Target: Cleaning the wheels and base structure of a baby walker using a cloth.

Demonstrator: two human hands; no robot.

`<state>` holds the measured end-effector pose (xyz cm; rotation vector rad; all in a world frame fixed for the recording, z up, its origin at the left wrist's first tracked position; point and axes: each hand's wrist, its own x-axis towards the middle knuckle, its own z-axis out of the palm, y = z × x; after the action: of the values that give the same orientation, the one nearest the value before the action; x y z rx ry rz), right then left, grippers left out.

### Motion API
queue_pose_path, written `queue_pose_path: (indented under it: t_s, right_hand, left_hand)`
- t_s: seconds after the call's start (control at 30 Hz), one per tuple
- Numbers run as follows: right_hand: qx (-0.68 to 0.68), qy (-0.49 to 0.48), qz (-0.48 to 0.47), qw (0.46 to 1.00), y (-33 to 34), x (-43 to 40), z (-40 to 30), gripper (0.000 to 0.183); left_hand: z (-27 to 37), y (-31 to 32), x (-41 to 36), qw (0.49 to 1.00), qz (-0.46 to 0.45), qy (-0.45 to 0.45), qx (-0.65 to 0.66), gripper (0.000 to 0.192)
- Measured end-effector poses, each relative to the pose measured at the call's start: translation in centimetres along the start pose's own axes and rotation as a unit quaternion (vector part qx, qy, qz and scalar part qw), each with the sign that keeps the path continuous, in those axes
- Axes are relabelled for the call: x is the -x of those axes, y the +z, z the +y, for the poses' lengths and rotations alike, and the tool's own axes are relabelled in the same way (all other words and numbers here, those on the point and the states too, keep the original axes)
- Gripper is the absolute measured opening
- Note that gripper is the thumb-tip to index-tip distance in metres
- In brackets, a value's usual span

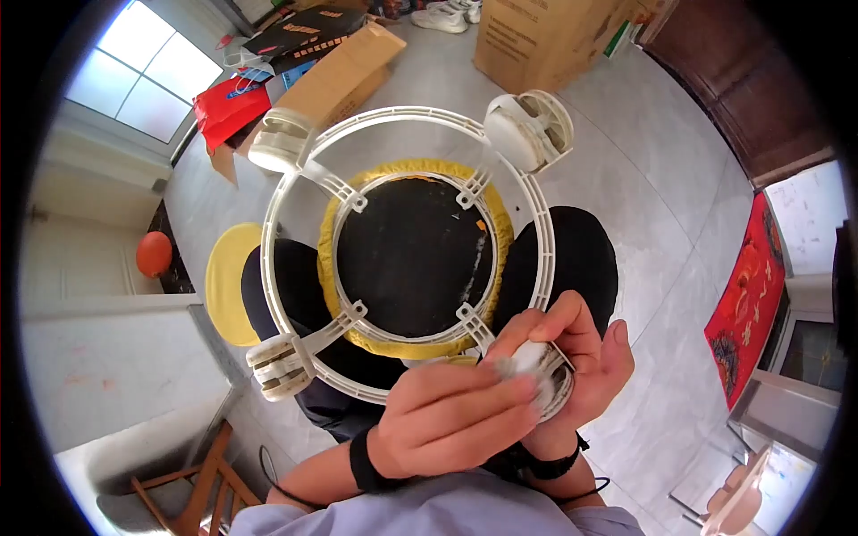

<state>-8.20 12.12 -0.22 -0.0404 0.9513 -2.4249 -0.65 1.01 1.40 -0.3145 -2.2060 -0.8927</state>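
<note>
An upturned round stool with a white plastic ring base (548, 248) rests between my knees. Its black underside (415, 254) is edged by a yellow gathered fabric cover (504, 248). My right hand (590, 368) grips the near-right white twin-wheel caster (558, 392) from its outer side. Against that wheel, my left hand (456, 422) presses a small whitish wad (513, 367), blurred and partly hidden by the fingers. Three more casters sit around the ring: near left (278, 367), far left (280, 141) and far right (526, 130). Brown grime marks the near-left wheels.
Cardboard boxes (536, 40) stand on the tiled floor ahead, with a red bag (231, 110) at the left. An orange balloon (154, 254) lies by the left wall. A yellow round seat (231, 285) shows beside my left knee. Behind me at left is a wooden chair (208, 479).
</note>
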Motion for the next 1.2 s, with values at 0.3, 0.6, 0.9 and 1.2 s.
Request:
queue_pose_path:
  t_s: [0.3,0.6,0.9,1.2]
  right_hand:
    - [0.026,-0.009,-0.005,1.0,0.0,0.1,-0.2,0.06]
    - [-0.021,0.012,0.0,1.0,0.4,-0.2,-0.3,0.06]
    - [-0.006,-0.005,-0.02,1.0,-0.1,-0.3,-0.2,0.062]
    - [0.002,0.019,-0.013,1.0,0.1,-0.1,-0.3,0.061]
  left_hand:
    - [-0.1,0.0,2.6,0.998,0.022,-0.056,0.035,0.024]
    - [3.1,0.7,-0.2,0.994,-0.022,-0.096,0.046,0.034]
    - [1.5,0.4,3.7,0.997,-0.055,-0.048,-0.016,0.044]
    - [2.6,0.9,0.5,0.996,-0.063,-0.043,-0.045,0.045]
